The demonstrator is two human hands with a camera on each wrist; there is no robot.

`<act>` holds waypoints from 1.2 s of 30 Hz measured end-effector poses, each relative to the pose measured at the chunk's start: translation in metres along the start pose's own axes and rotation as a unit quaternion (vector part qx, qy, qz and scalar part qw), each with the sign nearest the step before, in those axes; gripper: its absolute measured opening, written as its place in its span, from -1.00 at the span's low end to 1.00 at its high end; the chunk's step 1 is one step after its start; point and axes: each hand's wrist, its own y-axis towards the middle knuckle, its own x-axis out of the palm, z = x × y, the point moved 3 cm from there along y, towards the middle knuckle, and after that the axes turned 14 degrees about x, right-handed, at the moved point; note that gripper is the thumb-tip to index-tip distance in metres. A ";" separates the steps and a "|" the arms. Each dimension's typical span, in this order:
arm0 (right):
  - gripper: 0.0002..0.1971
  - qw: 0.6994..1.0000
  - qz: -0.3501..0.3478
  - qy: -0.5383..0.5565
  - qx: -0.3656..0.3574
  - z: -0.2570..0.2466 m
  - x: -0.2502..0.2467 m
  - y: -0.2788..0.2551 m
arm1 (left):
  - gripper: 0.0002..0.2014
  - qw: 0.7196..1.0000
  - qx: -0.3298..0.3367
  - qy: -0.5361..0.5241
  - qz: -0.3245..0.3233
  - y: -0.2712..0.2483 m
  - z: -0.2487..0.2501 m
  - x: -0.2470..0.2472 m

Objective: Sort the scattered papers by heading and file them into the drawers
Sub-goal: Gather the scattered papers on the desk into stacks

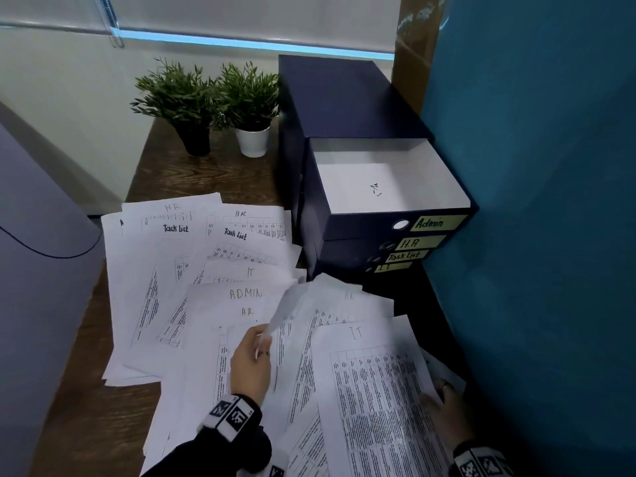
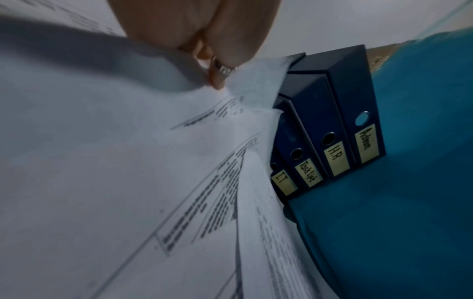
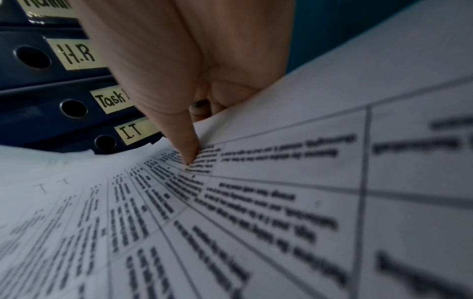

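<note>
R hand (image 1: 444, 404) grips the right edge of the IT sheet (image 1: 375, 390), thumb on top, fingers under; L hand (image 1: 250, 364) pinches a lifted sheet (image 1: 284, 309) by its edge. Scattered papers (image 1: 179, 270) cover the desk (image 1: 86, 407) just beyond. Farther back, drawer unit (image 1: 344, 98), top Admin drawer (image 1: 389, 187) pulled open w/ one sheet inside.

head: above, looking down | wrists: close over papers (image 1: 213, 270) | shared: labelled drawers (image 2: 332, 141)

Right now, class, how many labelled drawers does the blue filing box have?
4, stacked top to bottom: Admin drawer, pulled open; H.R drawer; Task List drawer; I.T drawer at the bottom, all three closed.
</note>
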 end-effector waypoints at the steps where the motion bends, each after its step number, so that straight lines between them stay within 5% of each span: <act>1: -0.58 1.000 0.002 -0.004 0.002 0.001 0.001 0.002 | -0.82 1.000 0.010 -0.010 0.019 0.000 0.005 -0.003; 10: -0.57 1.000 0.015 -0.003 -0.014 -0.002 0.001 0.002 | -0.31 0.990 -0.006 -0.123 0.067 0.008 0.011 -0.027; 15: -0.58 0.997 0.041 0.059 -0.021 0.006 -0.005 0.009 | -0.43 0.988 -0.051 -0.114 -0.096 -0.005 0.007 0.001; 18: -0.62 0.993 0.052 0.099 -0.048 0.007 -0.008 0.008 | -0.60 0.961 -0.079 -0.030 -0.263 -0.018 0.012 0.028; 20: -0.61 0.994 0.023 0.098 -0.049 0.005 -0.001 0.008 | -0.68 0.948 -0.061 0.076 -0.303 -0.018 0.011 0.037; 23: -0.63 0.996 -0.025 0.076 -0.043 0.002 0.011 0.011 | -0.68 0.954 -0.029 0.247 -0.170 -0.007 0.009 0.019; 28: -0.68 0.996 -0.020 0.040 -0.074 -0.007 0.011 0.014 | -0.27 0.971 -0.111 0.209 -0.018 0.003 -0.015 -0.021; 32: -0.67 0.996 -0.024 0.034 -0.076 -0.010 0.012 0.013 | -0.52 0.992 -0.104 0.071 -0.020 0.001 -0.025 -0.025; 34: -0.65 0.996 -0.021 0.030 -0.075 -0.011 0.013 0.013 | -0.79 0.994 -0.053 0.070 -0.068 -0.004 -0.020 -0.024; 36: -0.63 0.997 -0.021 0.026 -0.072 -0.011 0.014 0.012 | -0.83 0.990 -0.014 0.026 -0.138 -0.010 -0.017 -0.023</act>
